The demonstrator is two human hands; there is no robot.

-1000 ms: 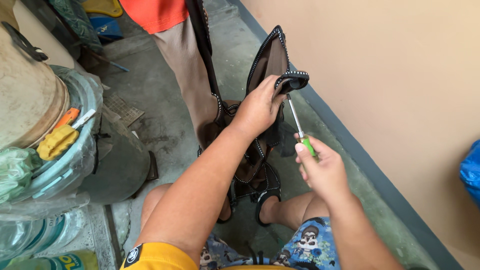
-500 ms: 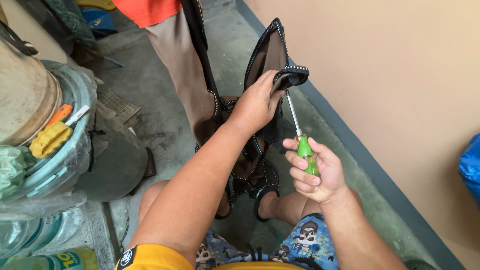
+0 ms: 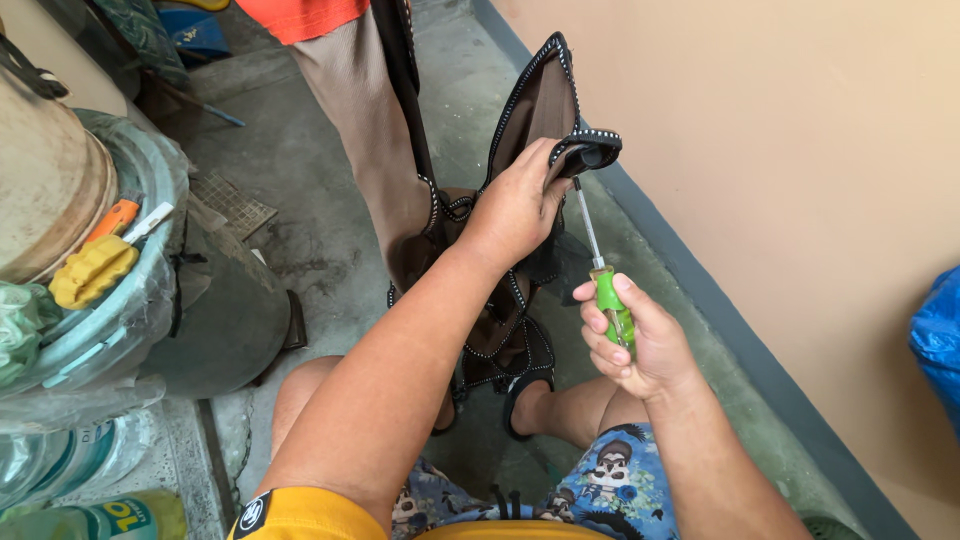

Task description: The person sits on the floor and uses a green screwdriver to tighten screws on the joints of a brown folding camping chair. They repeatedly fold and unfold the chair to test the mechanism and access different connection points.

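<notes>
My left hand (image 3: 515,205) grips a dark brown fabric piece (image 3: 545,105) with black, white-stitched edging, holding its folded corner up. A screwdriver (image 3: 598,262) with a green handle is clasped in my right hand (image 3: 635,335); its metal shaft points up to the folded edge of the fabric, right beside my left fingers. The rest of the fabric hangs down between my knees toward my sandalled foot (image 3: 525,395).
Another person's legs in tan trousers (image 3: 365,110) stand just behind the fabric. A round tub (image 3: 140,215) at the left holds a yellow brush and an orange cutter. A beige wall (image 3: 800,150) runs along the right, with a blue bag (image 3: 940,350) at the edge.
My right hand has shifted its grip down the green handle and lowered slightly, keeping the shaft tip at the fabric's folded edge. My left hand keeps its hold.
</notes>
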